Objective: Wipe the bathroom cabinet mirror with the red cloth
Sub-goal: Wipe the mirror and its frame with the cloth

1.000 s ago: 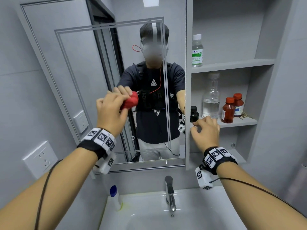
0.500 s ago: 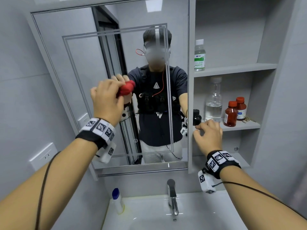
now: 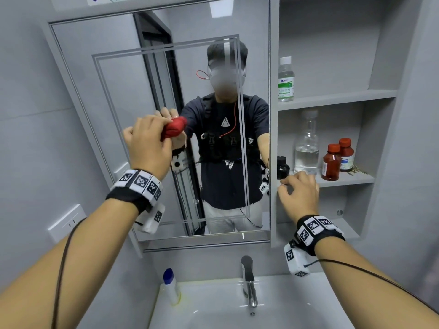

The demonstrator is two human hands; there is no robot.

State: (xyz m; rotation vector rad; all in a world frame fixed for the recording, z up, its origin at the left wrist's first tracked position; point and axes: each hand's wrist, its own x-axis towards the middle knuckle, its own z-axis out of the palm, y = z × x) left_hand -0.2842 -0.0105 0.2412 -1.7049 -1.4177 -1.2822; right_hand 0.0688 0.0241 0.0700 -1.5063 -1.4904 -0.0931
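Note:
The cabinet mirror (image 3: 118,91) fills the left and middle of the head view. My left hand (image 3: 148,144) grips a bunched red cloth (image 3: 173,129) and presses it against the glass near the mirror's middle. My right hand (image 3: 299,193) holds the right edge of the mirror door (image 3: 273,115) with its fingers curled round it, just below a small black bottle (image 3: 282,167). The mirror shows a person in a dark T-shirt and both hands reflected.
Open shelves (image 3: 337,96) to the right hold a clear bottle (image 3: 286,79), a glass bottle (image 3: 307,143) and two brown bottles (image 3: 337,157). Below are a white sink (image 3: 213,309), a chrome tap (image 3: 248,281) and a blue-capped bottle (image 3: 169,288). A wall socket (image 3: 66,222) sits at the left.
My left hand with the red cloth has slid up and left on the glass relative to the frame. My right hand has stayed on the door's edge. The camera has tilted upward.

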